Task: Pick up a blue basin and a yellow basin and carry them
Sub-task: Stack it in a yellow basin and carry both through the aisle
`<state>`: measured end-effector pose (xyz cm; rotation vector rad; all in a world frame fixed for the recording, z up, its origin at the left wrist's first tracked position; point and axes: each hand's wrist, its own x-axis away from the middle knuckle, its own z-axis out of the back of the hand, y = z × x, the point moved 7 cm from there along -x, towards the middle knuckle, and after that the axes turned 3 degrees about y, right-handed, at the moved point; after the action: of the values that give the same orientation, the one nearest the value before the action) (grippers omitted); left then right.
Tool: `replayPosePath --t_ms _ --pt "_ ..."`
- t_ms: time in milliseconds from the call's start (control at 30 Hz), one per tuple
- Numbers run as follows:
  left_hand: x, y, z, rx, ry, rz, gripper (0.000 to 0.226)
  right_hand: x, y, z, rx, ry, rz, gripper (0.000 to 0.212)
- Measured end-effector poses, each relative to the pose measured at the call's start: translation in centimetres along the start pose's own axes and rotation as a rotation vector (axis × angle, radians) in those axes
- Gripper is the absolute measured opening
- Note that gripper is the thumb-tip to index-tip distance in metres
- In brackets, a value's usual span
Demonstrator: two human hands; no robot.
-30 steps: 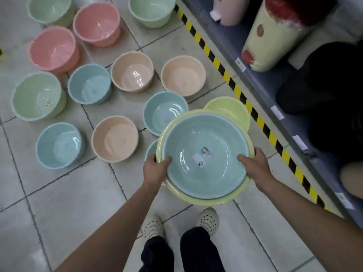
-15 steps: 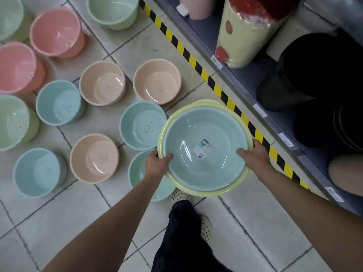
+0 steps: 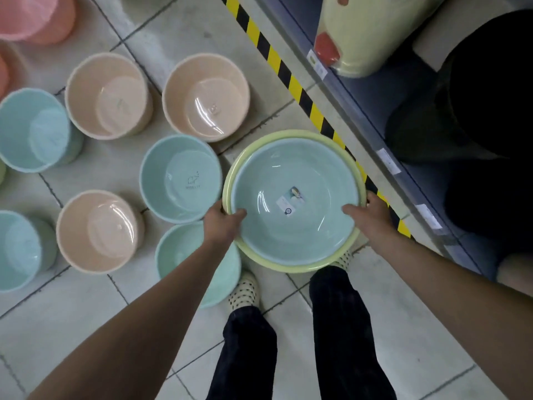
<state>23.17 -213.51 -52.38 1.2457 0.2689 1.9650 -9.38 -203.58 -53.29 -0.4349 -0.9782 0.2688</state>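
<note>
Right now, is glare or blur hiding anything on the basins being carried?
Head view: light streaks glare inside the blue basin; its sticker is too soft to read; the yellow basin rim shows clearly; floor basins at left look smeared; the shelf at right is dim.

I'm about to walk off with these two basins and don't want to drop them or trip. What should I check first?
1. Nesting, blue basin inside yellow basin: ok.
2. Grip of left hand on the rims, thumb inside: ok.
3. Grip of right hand on the opposite side: ok.
4. Room for the left foot: not ok, a blue tub stands close beside it.
5. The floor under the stack: cannot tell, hidden.
</note>
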Motion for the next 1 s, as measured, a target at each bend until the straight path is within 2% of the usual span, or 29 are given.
replayPosePath --t_ms 167,300,400,500,733,1000 --pt "-4.7 -1.7 -4.0 0.046 0.063 0.043 0.023 -6.6 1.1 -1.8 -0.026 -0.042 -0.005 0.029" --pt "-7.6 -2.9 -6.5 0.089 0.09 0.055 0.02 -10.9 1.3 -3.5 -0.024 -0.059 0.01 0.041" --pt "-9.6 -4.0 -8.0 0.09 0.098 0.078 0.02 -13.2 1.4 -4.5 -0.014 -0.043 0.013 0.036" --pt "-11.4 -5.0 -9.2 0.102 0.093 0.096 0.022 -15.2 1.3 -5.2 0.029 -0.026 0.039 0.036" --pt "-14.3 -7.3 -11.6 0.053 0.091 0.141 0.025 -18.9 2.1 -6.9 0.149 -0.024 0.05 0.052" --pt "-16.3 -9.4 -13.1 0.049 0.04 0.138 0.041 -21.0 4.2 -9.0 0.266 -0.086 0.099 0.055"
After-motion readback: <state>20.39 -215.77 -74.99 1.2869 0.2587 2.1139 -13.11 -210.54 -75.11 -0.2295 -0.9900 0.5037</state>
